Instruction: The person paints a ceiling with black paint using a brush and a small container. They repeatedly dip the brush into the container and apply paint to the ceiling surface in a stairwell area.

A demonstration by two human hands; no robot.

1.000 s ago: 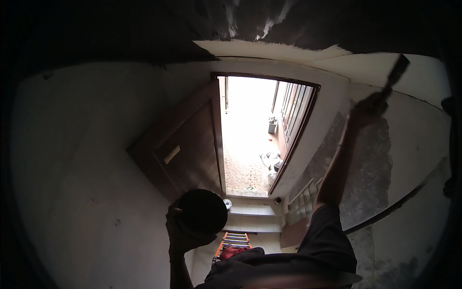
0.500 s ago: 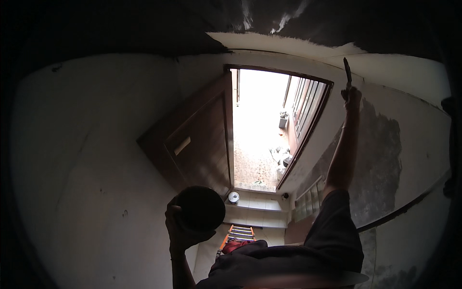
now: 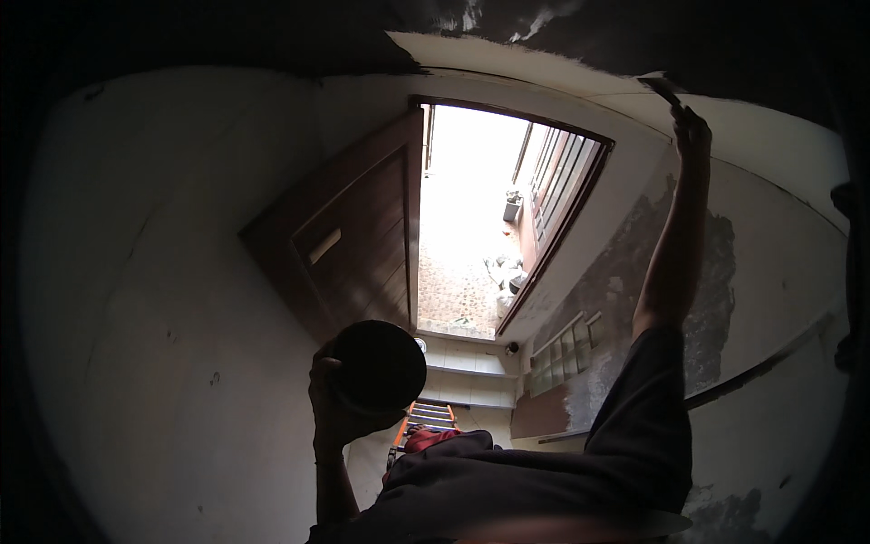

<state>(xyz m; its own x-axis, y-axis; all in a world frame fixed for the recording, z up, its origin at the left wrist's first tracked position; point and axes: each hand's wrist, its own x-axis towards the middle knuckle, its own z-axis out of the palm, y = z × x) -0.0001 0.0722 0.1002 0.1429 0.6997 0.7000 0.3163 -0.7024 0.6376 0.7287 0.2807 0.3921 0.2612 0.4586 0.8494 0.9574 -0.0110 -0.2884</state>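
My left hand (image 3: pixel 337 419) grips a dark round paint pot (image 3: pixel 379 367) from its left side and underneath, thumb over the edge. What the pot holds is too dark to make out. Stretched up at the right, my right hand (image 3: pixel 692 131) is closed round the handle of a dark flat paintbrush (image 3: pixel 662 89). The brush's tip lies against the overhead surface, where a dark coating (image 3: pixel 761 68) meets a pale uncoated strip (image 3: pixel 517 62) along a ragged edge.
A brown door (image 3: pixel 353 240) stands ajar beside a bright doorway (image 3: pixel 462 208). Below are white steps (image 3: pixel 467 358) and an orange ladder (image 3: pixel 430 415). On the right wall (image 3: pixel 770 272) are grey patches; a pale wall (image 3: pixel 136 299) spans the left.
My right hand has risen and moved slightly right, and the brush has tilted left onto the pale strip's edge. The pot stays in my left hand. The view has shifted a little.
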